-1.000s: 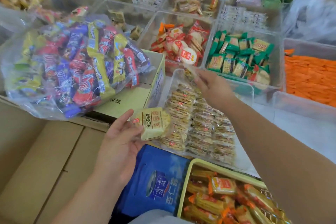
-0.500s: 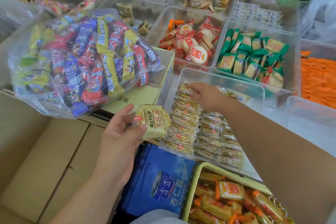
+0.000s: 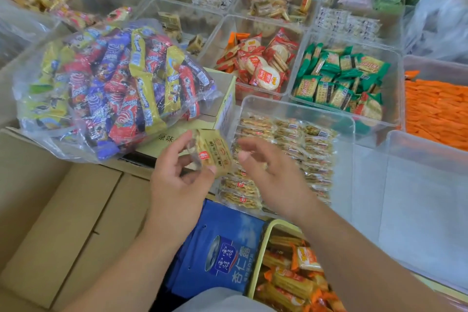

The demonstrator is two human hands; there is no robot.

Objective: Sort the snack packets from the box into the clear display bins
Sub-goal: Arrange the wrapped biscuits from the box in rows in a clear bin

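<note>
My left hand (image 3: pixel 177 182) pinches a small yellow snack packet (image 3: pixel 215 154) just left of a clear display bin (image 3: pixel 298 109). That bin holds neat rows of the same packets (image 3: pixel 298 154). Right beside the held packet, over the bin's near left part, hovers my right hand (image 3: pixel 273 175), fingers loosely spread and holding nothing. The yellow carton (image 3: pixel 177 134) these packets come from lies behind my left hand, partly under a big bag.
A large clear bag of mixed candy bars (image 3: pixel 114 91) rests on the carton. Bins of red crackers (image 3: pixel 258 63), green packets (image 3: pixel 342 78) and orange packets (image 3: pixel 435 114) stand beyond. Near me are a cardboard box (image 3: pixel 63 223), a blue bag (image 3: pixel 222 253) and a yellow basket (image 3: pixel 263 251).
My right hand has left the far end of the bin and drawn back toward the left hand. The left hand has tilted its packet upward.
</note>
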